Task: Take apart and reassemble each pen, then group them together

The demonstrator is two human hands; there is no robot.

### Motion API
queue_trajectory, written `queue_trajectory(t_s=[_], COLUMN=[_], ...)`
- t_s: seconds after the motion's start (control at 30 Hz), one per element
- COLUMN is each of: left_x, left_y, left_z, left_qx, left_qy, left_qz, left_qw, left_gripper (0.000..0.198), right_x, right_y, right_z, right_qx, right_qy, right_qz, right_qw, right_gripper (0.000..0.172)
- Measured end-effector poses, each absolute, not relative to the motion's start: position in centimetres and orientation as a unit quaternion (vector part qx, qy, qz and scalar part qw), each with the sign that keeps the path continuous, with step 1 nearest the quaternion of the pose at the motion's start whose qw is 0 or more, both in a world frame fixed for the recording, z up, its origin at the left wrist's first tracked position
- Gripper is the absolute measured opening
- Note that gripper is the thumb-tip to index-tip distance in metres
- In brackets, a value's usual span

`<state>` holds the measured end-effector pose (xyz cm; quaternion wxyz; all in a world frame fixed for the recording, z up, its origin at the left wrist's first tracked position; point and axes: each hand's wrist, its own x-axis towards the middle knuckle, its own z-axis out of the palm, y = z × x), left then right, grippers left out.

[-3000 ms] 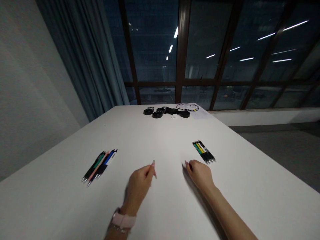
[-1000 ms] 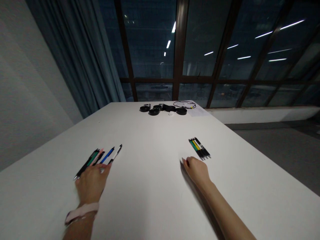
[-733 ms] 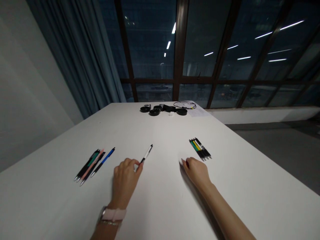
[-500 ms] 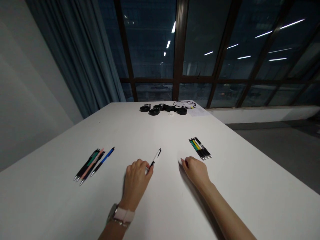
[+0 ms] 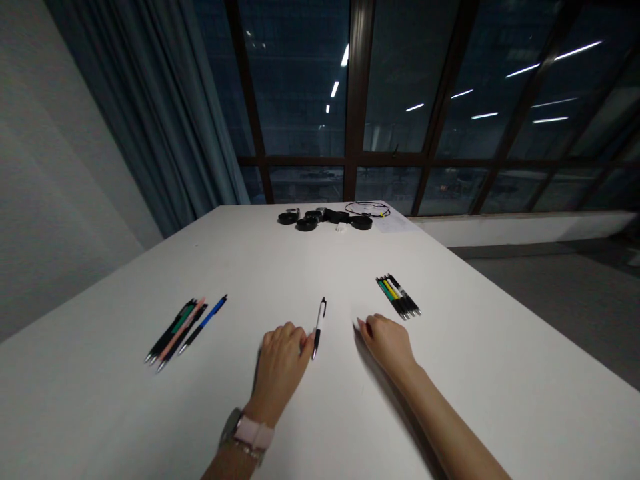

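My left hand (image 5: pixel 283 357), with a pale pink watch on its wrist, rests on the white table (image 5: pixel 310 267). Its curled fingers pinch the lower part of a white and black pen (image 5: pixel 320 320), which points away from me. My right hand (image 5: pixel 387 343) rests on the table to the right of that pen, fingers curled under with nothing visible in them. A bundle of pens (image 5: pixel 399 297) with green, yellow and black barrels lies just beyond my right hand. Several pens (image 5: pixel 183 327), green, pink, black and blue, lie to the left.
At the table's far end are black round items (image 5: pixel 320 219), a coiled cable (image 5: pixel 367 209) and a sheet of paper (image 5: pixel 397 223). Dark windows and a curtain stand behind. The table's right edge drops to grey floor.
My left hand went to the left pen group, took the white and black pen and carried it right to the table's middle. My right hand has stayed put.
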<state>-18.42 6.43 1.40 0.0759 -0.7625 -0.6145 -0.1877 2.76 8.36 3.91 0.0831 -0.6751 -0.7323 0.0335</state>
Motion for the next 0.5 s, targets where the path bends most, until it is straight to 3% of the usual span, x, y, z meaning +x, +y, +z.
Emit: queue_trajectory(t_s=[0.27,0.5], left_x=[-20.3,-21.0], left_y=[6.8,6.8], left_z=[2.1,2.3], left_qx=[-0.734,-0.728], left_qy=[-0.652,-0.659], left_qz=[-0.155,-0.143], left_qw=[0.111,0.126], left_gripper=[0.031,0.032], right_x=[1.6,-2.5], right_y=[7.8,5.5], right_z=[3.6,4.1], right_qx=[-0.655,-0.542], right_qy=[-0.749,-0.829], right_qz=[0.034,0.061], right_qw=[0.094,0.121], right_gripper=[0.035,0.037])
